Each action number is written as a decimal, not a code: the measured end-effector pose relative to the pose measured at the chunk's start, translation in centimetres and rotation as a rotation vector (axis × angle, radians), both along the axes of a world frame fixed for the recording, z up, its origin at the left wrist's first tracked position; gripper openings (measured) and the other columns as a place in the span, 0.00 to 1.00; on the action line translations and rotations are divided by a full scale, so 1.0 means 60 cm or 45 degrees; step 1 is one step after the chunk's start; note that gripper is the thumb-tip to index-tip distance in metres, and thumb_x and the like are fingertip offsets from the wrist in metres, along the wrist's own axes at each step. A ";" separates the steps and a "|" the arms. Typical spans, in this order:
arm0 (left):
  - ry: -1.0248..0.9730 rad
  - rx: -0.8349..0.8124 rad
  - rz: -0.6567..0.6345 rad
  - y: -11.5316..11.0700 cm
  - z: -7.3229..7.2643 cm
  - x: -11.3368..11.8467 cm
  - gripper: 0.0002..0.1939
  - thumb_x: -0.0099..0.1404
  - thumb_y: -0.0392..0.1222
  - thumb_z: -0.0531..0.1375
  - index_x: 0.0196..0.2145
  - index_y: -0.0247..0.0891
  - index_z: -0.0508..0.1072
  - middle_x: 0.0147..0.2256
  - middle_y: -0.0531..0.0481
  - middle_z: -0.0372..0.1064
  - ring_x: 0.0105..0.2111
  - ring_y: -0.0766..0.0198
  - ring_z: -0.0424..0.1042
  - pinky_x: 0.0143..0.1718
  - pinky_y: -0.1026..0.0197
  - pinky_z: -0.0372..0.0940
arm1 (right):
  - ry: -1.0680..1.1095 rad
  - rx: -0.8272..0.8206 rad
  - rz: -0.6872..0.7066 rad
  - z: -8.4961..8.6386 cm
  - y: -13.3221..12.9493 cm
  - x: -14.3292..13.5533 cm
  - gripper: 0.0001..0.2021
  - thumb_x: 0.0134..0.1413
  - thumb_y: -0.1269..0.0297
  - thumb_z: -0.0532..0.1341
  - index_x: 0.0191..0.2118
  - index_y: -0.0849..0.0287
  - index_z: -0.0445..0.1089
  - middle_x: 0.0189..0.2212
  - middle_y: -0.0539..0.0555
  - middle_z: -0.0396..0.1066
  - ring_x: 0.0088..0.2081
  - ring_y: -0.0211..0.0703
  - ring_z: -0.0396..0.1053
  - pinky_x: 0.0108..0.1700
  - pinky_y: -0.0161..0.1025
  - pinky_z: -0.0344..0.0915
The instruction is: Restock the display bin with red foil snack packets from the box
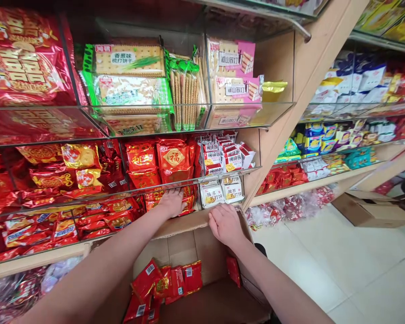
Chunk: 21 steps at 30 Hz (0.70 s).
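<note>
My left hand [171,202] lies over red snack packets [154,198] in a lower shelf compartment, its fingers stretched forward and palm down. The fingertips are partly lost among the packets, and I see nothing gripped. With fingers curled over its rim, my right hand [224,223] holds the open cardboard box [189,221] just below the shelf. Several loose red packets [177,284] with gold print and barcodes lie at the bottom of the box, and a single one leans by its right wall. White cracker packets [212,194] stand in the compartment right of my left hand.
Clear dividers and front panels [189,118] edge the shelves. Above are green-wrapped crackers [131,90] and pink-white cracker packs [234,90]. A slanted wooden upright [283,121] stands at the right. Another cardboard box [371,209] sits on the tiled floor [310,261].
</note>
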<state>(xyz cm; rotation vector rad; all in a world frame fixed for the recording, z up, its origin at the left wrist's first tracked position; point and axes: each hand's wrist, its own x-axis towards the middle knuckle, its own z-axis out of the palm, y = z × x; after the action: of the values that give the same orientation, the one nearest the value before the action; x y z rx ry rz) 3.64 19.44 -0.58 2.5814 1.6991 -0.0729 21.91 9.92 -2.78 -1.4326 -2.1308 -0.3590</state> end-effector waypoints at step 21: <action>-0.447 -0.030 -0.148 -0.100 0.084 -0.022 0.15 0.59 0.44 0.51 0.43 0.35 0.64 0.43 0.46 0.63 0.40 0.60 0.65 0.41 0.52 0.61 | 0.160 -0.017 0.263 0.007 -0.030 0.009 0.08 0.52 0.69 0.49 0.33 0.61 0.64 0.32 0.54 0.67 0.38 0.43 0.58 0.40 0.41 0.52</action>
<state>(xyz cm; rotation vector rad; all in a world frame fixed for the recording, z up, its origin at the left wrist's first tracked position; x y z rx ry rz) 2.33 13.43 4.44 2.4886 1.4160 0.3327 22.45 8.15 -2.37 -1.1948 -2.1560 -0.1722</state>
